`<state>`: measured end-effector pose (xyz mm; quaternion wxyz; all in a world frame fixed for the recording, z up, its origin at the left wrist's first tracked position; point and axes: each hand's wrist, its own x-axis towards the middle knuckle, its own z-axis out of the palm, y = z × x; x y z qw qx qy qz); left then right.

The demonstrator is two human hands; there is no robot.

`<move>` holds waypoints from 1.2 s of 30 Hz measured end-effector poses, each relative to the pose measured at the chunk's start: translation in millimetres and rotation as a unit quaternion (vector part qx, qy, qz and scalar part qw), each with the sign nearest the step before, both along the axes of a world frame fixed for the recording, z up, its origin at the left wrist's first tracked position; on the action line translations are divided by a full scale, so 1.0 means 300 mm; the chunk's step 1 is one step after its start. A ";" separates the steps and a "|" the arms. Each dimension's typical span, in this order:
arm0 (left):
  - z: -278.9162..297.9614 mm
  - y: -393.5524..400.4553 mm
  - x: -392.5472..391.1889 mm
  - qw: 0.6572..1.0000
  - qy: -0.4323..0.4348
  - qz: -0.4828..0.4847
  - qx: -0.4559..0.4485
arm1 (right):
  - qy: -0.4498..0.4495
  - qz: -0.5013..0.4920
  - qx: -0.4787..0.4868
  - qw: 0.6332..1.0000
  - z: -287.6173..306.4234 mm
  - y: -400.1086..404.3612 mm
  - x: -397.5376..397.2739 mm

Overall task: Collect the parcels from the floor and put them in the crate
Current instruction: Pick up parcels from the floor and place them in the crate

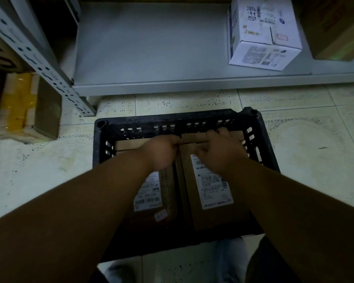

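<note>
Both hands reach into the black plastic crate [260,135]. The left hand [161,154] has its fingers curled down at the far end of the left-hand cardboard parcel [151,193]; whether they clamp its edge or only press on it cannot be told. The right hand [219,152] has its fingers folded over a smaller cardboard parcel [194,137] lying crosswise at the crate's far wall, and it appears to grip it. Under the right wrist lies the right-hand cardboard parcel [215,193], flat beside the left one, both with white shipping labels facing up

These are stiff corrugated boxes with taped seams. I judge them fairly light, rigid enough to lift by opposite edges, and not slippery except on the label and tape. The best hold is fingers hooked over a short end, thumb on top, away from the glossy label. Pushed together they fill the crate bottom snugly, so edges may catch on the slotted walls

Beyond the crate on the tiled floor [315,150] stands a grey metal shelf [151,48] carrying a white printed carton [264,37]; a yellow-taped box [23,105] sits left
</note>
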<state>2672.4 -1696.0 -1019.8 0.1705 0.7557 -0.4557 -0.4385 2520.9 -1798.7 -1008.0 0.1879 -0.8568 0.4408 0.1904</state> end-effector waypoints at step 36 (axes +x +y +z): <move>-0.110 0.042 -0.288 0.940 -0.079 0.330 0.023 | -0.111 -0.278 0.113 0.947 -0.066 0.053 -0.006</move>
